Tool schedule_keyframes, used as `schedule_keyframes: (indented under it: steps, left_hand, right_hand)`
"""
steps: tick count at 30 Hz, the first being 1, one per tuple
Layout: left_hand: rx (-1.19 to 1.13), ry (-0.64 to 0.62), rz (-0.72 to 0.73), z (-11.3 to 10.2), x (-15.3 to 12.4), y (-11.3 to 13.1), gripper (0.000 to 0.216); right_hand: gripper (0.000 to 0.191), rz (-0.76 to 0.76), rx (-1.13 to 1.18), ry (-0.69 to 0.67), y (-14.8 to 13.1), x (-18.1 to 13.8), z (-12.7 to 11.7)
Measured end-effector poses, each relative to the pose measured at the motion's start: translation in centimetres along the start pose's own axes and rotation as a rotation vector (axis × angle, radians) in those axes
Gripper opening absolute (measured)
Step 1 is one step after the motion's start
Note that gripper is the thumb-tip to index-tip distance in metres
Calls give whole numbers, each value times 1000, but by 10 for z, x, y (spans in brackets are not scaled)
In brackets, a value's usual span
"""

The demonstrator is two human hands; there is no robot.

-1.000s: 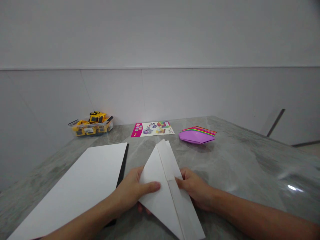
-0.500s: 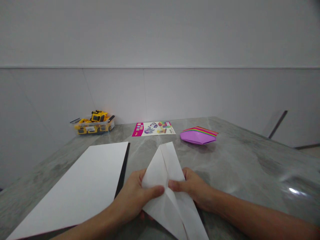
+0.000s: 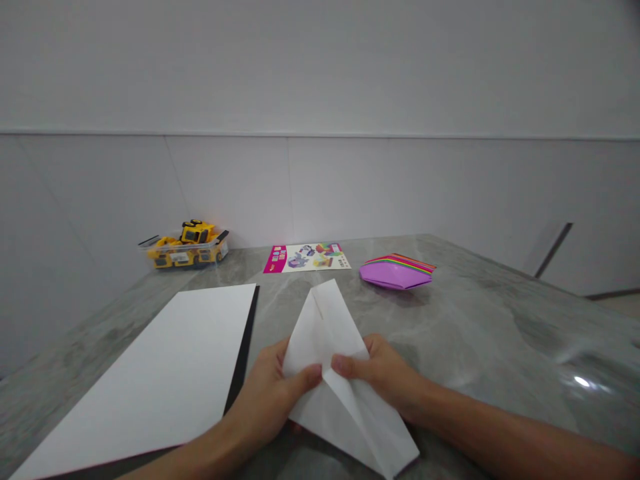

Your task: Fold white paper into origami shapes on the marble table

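Observation:
A folded sheet of white paper is held between my two hands, raised above the grey table. Its narrow end points away from me, and a crease runs down its middle. My left hand grips the left edge, thumb pressed on top near the crease. From the right side my right hand pinches the paper, its thumb also lying on top close to the crease. The thumb tips are a small gap apart. The fingers under the paper are mostly hidden.
White sheets lie on a black board at left. Farther back are a clear plastic box of yellow toy vehicles, a colourful printed card and a fanned stack of coloured paper, purple on top. A grey marbled table meets the wall behind.
The paper's far tip has shifted left and slightly nearer. Its near end has moved up into view, and the crease between the thumbs looks more closed. Both hands keep their grip.

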State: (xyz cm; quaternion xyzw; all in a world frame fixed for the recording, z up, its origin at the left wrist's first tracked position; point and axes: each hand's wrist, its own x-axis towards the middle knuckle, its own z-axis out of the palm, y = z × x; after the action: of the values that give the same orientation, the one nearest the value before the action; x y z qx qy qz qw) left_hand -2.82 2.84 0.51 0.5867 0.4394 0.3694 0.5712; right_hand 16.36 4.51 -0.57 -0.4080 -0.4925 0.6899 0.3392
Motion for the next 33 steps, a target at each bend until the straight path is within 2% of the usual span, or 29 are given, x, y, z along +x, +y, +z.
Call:
schedule_keyframes:
  steps: [4, 6, 8, 11, 13, 19, 25, 30, 33]
  left_hand:
    - [-16, -62, 91, -4, -4, 5, 60]
    - [66, 44, 62, -2, -6, 6, 70]
    - [196, 171, 92, 1, -6, 4, 61]
    - [366, 182, 261, 6, -4, 2, 25]
    - [390, 154, 309, 7, -3, 1, 30]
    - [315, 233, 363, 5, -4, 3, 33]
    - [247, 243, 333, 4, -6, 0, 33]
    - [223, 341, 297, 1, -4, -1, 33]
    - [207, 353, 275, 0, -3, -2, 34]
  right_hand:
    - [33, -40, -92, 52, -2, -2, 0]
    - [31, -82, -125, 59, -2, -3, 3]
    - [29, -142, -177, 79, -2, -4, 7]
    - [29, -196, -254, 94, 0, -4, 12]
    - [27, -173, -271, 84, 2, -3, 12]
    - [26, -77, -167, -38, 1, -3, 8]
    - [21, -108, -170, -24, -3, -6, 9]
    - [21, -81, -136, -160, -4, -8, 5]
    - [17, -96, -174, -130, -6, -9, 3]
